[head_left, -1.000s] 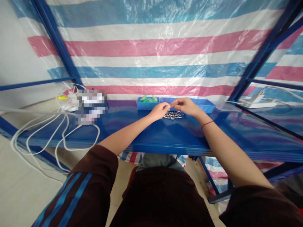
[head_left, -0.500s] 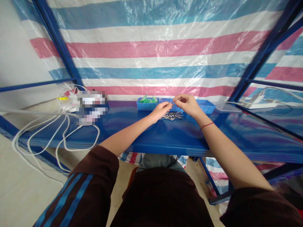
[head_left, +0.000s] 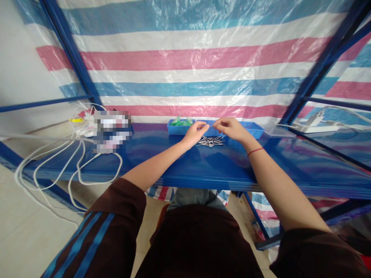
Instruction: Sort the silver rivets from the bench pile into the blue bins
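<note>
My left hand (head_left: 196, 133) and my right hand (head_left: 228, 128) are held close together above the blue table, fingers pinched toward each other. Between the fingertips is a thin, small item, too fine to name. Just below my hands lies a pile of slim silvery metal pieces (head_left: 211, 141) on the tabletop. Behind them stands a blue plastic tray (head_left: 252, 130), partly covered by my right hand. Green pieces (head_left: 181, 122) fill its left section, beyond my left hand.
White cables (head_left: 59, 166) loop over the table's left end beside a blurred-out object (head_left: 113, 133). A clear plastic lid or container (head_left: 279, 132) lies right of the tray, and a white power strip (head_left: 321, 125) is farther right. Blue posts (head_left: 315, 61) frame the striped plastic sheet (head_left: 185, 60).
My right hand has shifted slightly right and down, and its fingers have drawn a little away from the left fingertips. My left hand has risen slightly. The metal pile looks the same.
</note>
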`<state>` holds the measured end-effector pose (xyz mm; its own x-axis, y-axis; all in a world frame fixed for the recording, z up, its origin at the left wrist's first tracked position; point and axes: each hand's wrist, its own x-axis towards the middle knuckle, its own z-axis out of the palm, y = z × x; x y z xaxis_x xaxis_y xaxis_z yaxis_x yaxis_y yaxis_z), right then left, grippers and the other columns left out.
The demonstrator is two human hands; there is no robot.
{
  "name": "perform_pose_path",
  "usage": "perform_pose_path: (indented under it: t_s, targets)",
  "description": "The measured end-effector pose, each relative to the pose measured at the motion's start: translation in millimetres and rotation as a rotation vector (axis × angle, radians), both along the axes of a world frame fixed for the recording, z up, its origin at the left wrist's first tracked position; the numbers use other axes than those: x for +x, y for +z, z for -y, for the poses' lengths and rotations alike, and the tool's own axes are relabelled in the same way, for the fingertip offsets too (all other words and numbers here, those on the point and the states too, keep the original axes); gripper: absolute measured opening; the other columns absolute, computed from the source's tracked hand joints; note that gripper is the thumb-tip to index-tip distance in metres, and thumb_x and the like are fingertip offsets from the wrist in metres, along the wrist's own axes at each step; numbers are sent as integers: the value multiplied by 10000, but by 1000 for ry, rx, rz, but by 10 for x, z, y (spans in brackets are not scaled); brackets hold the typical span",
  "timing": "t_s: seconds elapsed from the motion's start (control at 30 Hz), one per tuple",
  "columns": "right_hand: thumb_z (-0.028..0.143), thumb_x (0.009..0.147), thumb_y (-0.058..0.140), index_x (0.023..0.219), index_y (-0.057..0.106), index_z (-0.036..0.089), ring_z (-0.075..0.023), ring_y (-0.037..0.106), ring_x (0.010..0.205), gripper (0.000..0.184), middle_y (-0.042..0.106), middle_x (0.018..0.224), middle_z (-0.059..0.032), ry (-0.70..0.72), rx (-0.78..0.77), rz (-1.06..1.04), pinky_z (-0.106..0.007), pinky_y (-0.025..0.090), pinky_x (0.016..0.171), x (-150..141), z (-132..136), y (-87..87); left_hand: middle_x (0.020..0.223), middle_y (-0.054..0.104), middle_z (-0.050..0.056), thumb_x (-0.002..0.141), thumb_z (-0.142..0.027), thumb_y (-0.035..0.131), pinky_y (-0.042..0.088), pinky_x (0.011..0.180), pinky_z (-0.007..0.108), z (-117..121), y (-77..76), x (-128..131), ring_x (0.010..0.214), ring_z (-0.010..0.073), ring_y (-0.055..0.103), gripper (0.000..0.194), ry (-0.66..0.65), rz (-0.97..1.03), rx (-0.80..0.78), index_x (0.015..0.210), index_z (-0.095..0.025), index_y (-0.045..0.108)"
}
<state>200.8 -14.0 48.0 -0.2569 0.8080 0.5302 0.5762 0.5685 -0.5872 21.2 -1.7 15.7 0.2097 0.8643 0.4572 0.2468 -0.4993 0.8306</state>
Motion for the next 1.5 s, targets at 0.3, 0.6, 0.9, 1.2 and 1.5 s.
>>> perform_pose_path:
  t_s: [0.3, 0.6, 0.9, 1.2, 1.5]
  targets:
    - [257, 781, 502, 876, 698, 113, -304, 632, 855, 261, 696, 863, -176, -893, 215, -77, -419, 463, 791, 592, -225, -88, 1248, 580, 94, 861, -482, 511, 366, 991, 485, 107, -75, -91, 1205, 315, 445, 417, -9, -780, 302, 1187, -243, 615]
    - [333, 797, 492, 969, 717, 119, -328, 625, 871, 355, 696, 868, -176, -894, 128, 44, -426, 455, 787, 507, -177, -103, 980, 677, 69, 831, -225, 538, 422, 880, 393, 79, -52, -108, 968, 249, 599, 199, -66, -750, 315, 839, -229, 737]
    - [276, 776, 512, 864, 723, 128, -282, 629, 760, 272, 701, 777, -136, -639, 155, 187, -349, 440, 689, 288, -124, -43, 978, 677, 69, 837, -405, 572, 428, 816, 351, 92, -29, -115, 935, 241, 601, 242, -112, -820, 303, 909, -245, 738]
    - [273, 766, 529, 761, 711, 144, -231, 596, 661, 224, 672, 690, -97, -460, 159, 181, -339, 431, 649, 205, -122, -74, 1003, 643, 57, 841, -297, 554, 436, 821, 310, 94, -46, -109, 948, 211, 595, 183, -136, -785, 380, 882, -240, 723]
    - [320, 708, 669, 935, 714, 192, -131, 580, 631, 264, 695, 821, -50, 93, -325, -96, -239, 471, 532, 109, 7, -42, 927, 698, 39, 880, -259, 521, 443, 820, 268, 17, -1, -61, 854, 149, 616, 172, -69, -291, 312, 895, -176, 671]
